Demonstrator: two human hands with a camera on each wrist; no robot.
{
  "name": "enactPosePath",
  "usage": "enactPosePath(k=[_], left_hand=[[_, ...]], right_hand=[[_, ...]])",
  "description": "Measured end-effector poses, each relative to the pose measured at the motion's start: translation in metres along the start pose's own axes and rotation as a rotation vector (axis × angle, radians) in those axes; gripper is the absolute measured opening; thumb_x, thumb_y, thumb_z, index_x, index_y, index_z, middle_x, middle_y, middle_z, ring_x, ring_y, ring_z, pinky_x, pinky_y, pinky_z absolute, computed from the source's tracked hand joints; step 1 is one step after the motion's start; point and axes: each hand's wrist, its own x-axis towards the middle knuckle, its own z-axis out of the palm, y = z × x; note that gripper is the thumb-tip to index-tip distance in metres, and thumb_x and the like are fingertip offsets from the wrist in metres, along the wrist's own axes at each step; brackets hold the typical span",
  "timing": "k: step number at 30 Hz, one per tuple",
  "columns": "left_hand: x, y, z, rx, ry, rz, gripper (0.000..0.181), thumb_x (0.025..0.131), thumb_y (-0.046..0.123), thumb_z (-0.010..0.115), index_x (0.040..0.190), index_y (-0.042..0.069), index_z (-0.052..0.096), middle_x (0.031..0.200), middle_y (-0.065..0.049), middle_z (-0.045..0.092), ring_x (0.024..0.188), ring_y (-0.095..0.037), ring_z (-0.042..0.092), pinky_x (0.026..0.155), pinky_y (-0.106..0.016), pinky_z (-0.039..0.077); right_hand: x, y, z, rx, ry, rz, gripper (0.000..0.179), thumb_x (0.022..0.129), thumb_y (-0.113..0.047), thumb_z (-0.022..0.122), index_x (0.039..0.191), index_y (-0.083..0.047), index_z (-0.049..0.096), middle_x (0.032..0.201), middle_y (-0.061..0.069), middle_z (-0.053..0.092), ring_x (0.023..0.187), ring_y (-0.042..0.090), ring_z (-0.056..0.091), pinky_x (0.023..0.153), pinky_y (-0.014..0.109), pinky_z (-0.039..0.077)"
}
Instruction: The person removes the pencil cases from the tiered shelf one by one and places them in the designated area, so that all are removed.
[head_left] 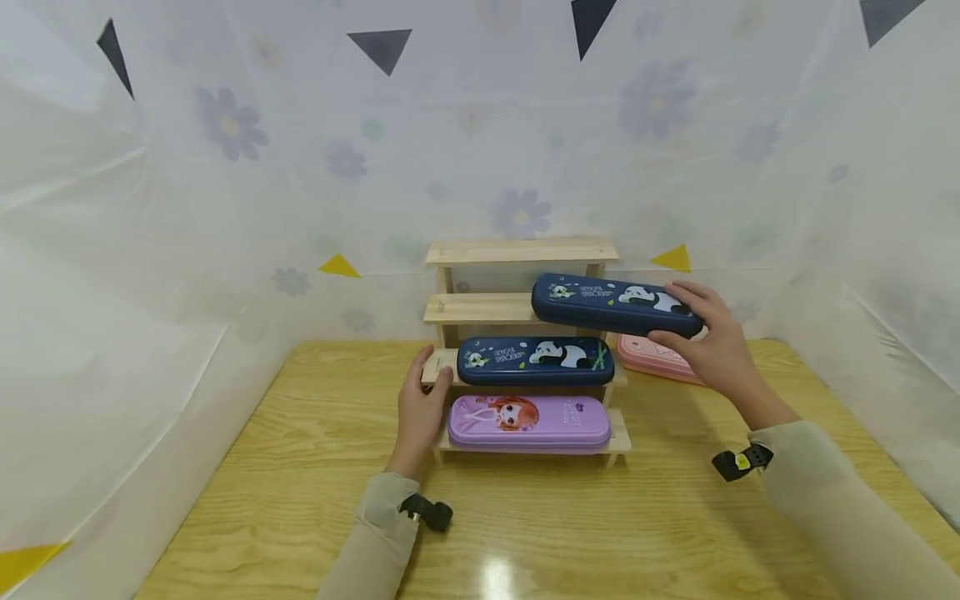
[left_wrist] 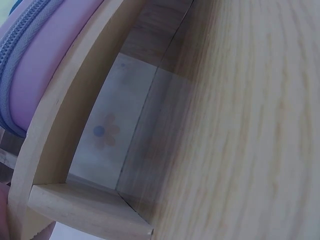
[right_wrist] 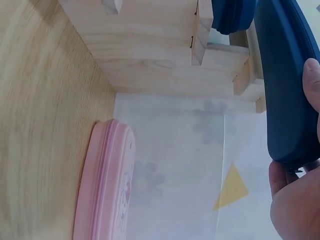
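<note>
In the head view, my right hand (head_left: 716, 342) grips the right end of a navy panda pencil case (head_left: 607, 302), its thumb in front and fingers over the top. The case is held aloft, overlapping the right side of the wooden step rack's (head_left: 480, 308) third step. A like navy panda case (head_left: 536, 361) lies on the second step from the bottom. Below it, a purple pencil case (head_left: 531, 421) with a red-haired girl rests on the lowest step. My left hand (head_left: 422, 408) holds the rack's left end, at the second step.
On the table (head_left: 300, 500), right of the rack and behind the right hand, lies a pink pencil case (head_left: 652, 357), partly hidden. The rack's top step (head_left: 521, 250) stands before a white flowered sheet (head_left: 450, 125) that encloses the back and sides.
</note>
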Motion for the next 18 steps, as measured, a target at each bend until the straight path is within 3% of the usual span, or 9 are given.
enactPosePath(k=[8,15,18], left_hand=[[-0.001,0.000,0.000,-0.005,-0.005,-0.006,0.056,0.099,0.037,0.060,0.149,0.018,0.044,0.148,-0.005,0.047,0.132,-0.022,0.046,0.108,-0.044,0.037],[-0.001,0.000,0.000,0.009,-0.003,-0.009,0.056,0.099,0.039,0.060,0.149,0.019,0.044,0.148,-0.003,0.046,0.131,-0.021,0.046,0.108,-0.045,0.038],[-0.001,0.000,0.000,0.016,-0.001,-0.007,0.056,0.098,0.039,0.060,0.149,0.019,0.045,0.148,-0.002,0.047,0.129,-0.021,0.048,0.107,-0.044,0.038]], right_hand=[[-0.015,0.009,-0.012,-0.008,0.029,0.011,0.072,0.084,-0.011,0.080,0.148,-0.018,0.048,0.152,0.006,0.036,0.128,0.032,0.038,0.085,0.008,0.033],[-0.026,0.018,-0.021,-0.011,0.051,0.029,0.072,0.084,-0.008,0.079,0.148,-0.020,0.048,0.150,0.004,0.038,0.125,0.006,0.035,0.084,0.005,0.033],[-0.030,0.022,-0.025,-0.013,0.054,0.034,0.073,0.083,-0.007,0.079,0.148,-0.019,0.048,0.150,0.006,0.039,0.124,0.002,0.035,0.084,0.004,0.033]])
